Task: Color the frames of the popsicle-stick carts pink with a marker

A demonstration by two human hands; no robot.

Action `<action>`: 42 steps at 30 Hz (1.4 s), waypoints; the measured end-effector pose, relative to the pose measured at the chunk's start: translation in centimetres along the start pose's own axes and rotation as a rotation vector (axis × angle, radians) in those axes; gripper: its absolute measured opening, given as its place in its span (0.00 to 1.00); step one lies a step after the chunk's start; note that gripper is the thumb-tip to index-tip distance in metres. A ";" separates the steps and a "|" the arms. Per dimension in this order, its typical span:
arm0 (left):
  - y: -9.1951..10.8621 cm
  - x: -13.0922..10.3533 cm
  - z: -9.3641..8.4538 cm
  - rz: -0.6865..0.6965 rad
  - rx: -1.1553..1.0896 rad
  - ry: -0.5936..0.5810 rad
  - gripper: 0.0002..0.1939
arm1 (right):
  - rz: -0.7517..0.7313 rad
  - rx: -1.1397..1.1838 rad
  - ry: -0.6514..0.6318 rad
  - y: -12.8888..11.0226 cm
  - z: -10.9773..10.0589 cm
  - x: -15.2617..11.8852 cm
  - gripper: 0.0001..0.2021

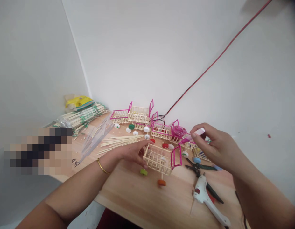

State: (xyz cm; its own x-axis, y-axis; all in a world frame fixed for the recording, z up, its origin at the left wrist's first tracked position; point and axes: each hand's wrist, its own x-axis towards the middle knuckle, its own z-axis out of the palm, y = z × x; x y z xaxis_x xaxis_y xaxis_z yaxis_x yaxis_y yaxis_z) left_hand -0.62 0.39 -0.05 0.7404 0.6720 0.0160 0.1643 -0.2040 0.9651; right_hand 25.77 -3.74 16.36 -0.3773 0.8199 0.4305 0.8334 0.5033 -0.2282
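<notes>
My left hand [135, 154] grips the left end of a small toy cart [159, 159] made of thin wooden sticks. The cart has a pink handle frame [177, 156] and bottle-cap wheels, among them a green one [143, 172] and an orange one [162, 183]. In my right hand [209, 140] is a white-and-pink brush-like tool [192, 135], pinched between thumb and fingers. Its pink end points down at the top of the handle frame; whether it touches I cannot tell.
Several similar carts [139, 114] stand behind, by the wall. Loose sticks [121, 141] and bundled sticks [90, 116] lie at left. A round pink container [179, 131] sits among the carts. Pliers [197, 168] and a white glue gun [206, 194] lie at right. A blurred-out person [39, 151] is at left.
</notes>
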 end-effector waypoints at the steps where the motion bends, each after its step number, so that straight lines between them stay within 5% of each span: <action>1: 0.0 0.0 0.0 -0.005 0.003 0.001 0.50 | -0.009 0.006 -0.019 0.0 0.0 0.1 0.11; 16: -0.3 0.0 0.0 0.040 0.022 0.011 0.49 | -0.092 -0.003 -0.272 -1.4 1.2 2.4 0.08; 42: -0.7 0.0 -0.1 0.027 -0.050 -0.033 0.52 | -0.123 0.039 -0.204 -1.1 0.7 0.9 0.06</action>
State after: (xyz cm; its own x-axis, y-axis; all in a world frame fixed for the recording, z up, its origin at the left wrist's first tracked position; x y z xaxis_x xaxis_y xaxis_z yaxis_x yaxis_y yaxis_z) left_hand -0.80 0.64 -0.71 0.7652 0.6429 0.0347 0.1113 -0.1853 0.9764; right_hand 24.19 -3.39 16.34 -0.5525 0.7878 0.2724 0.7612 0.6100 -0.2202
